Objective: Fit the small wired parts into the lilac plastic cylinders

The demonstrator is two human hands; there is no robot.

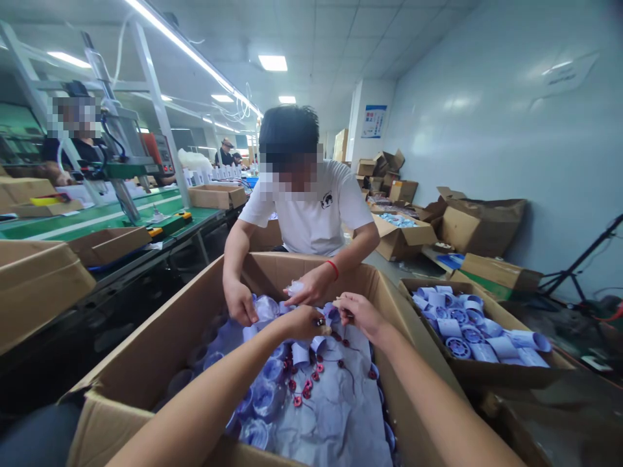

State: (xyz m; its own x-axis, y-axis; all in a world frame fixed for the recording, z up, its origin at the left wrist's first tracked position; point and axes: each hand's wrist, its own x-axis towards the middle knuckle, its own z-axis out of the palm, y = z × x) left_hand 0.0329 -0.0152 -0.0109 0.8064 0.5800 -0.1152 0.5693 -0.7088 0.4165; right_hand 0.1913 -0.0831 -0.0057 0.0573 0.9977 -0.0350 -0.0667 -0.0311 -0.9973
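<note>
Red wired parts (307, 389) were strewn on paper (335, 421) inside carton (150, 363) | over carton: left hand (302, 322) was curled on small dark part (320, 321); right hand (359, 314) was pinched, contents couldn't be told | wired parts were judged light, delicate, best pinched at red ends

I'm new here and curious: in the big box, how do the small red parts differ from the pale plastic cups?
The red parts are much smaller than the plastic cups. Red parts are strongly coloured; cups look pale bluish-white. Thin dark wires seem to trail among the red parts, while the cups show none. Both lie in the large cardboard box.
</note>
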